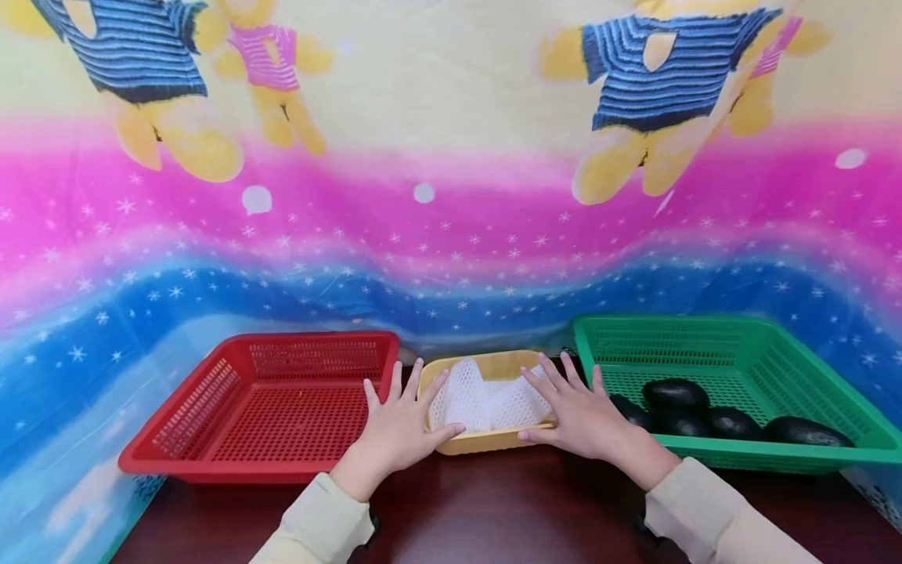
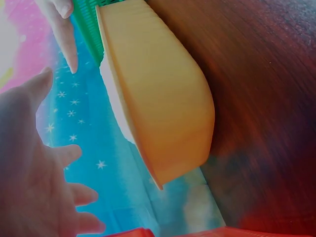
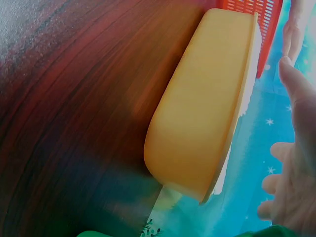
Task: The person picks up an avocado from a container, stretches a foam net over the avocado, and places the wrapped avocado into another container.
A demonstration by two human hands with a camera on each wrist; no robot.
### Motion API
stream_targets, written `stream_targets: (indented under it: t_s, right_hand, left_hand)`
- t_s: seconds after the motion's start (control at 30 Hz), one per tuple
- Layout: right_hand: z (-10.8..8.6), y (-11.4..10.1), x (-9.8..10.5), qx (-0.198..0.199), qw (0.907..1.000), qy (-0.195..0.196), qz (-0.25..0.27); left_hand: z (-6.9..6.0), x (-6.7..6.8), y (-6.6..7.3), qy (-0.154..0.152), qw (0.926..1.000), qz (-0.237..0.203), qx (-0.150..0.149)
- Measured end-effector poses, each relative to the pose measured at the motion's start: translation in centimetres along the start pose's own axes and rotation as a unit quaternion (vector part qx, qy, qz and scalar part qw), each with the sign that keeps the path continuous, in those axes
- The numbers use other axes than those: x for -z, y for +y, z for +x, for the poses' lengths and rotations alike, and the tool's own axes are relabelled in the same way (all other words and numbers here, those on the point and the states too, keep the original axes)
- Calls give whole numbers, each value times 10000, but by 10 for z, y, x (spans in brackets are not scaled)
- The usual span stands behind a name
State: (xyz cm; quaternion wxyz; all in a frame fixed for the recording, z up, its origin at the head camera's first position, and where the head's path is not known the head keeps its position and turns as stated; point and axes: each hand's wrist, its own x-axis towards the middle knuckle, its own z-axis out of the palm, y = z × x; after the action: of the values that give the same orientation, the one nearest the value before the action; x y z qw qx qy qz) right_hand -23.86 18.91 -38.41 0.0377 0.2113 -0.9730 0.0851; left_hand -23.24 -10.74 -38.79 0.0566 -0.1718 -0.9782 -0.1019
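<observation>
A small yellow plastic basket (image 1: 486,443) stands on the table, with white foam net sleeves (image 1: 468,398) in it. My left hand (image 1: 395,429) hovers over its left end, fingers spread and holding nothing. Over the right end, my right hand (image 1: 590,417) is spread the same way, also holding nothing. In the left wrist view a gap separates the left hand (image 2: 42,182) from the basket wall (image 2: 163,98). The right wrist view likewise has the right hand (image 3: 296,182) apart from the basket. Only a white edge of the netting shows above the rim there.
To the left sits a red perforated basket (image 1: 282,470) with nothing large inside. On the right, a green basket (image 1: 761,453) holds several dark, glossy oval fruits (image 1: 675,393) resembling avocados. The dark wooden table (image 1: 493,509) extends in front; a patterned cloth (image 1: 451,235) hangs behind.
</observation>
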Motion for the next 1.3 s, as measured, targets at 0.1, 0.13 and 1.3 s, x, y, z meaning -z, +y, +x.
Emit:
stream_targets:
  t_s: [0.1, 0.13, 1.3]
  right_hand:
    - [-1, 0, -1, 20, 10000, -25, 32]
    - [-2, 1, -1, 37, 10000, -38, 41]
    - [-34, 40, 60, 107, 9989, -41, 452]
  left_hand:
    - [-1, 0, 0, -50, 10000, 6, 13]
    - [-1, -1, 1, -69, 10000, 0, 20]
    - [-17, 3, 7, 1057, 9874, 391, -1112]
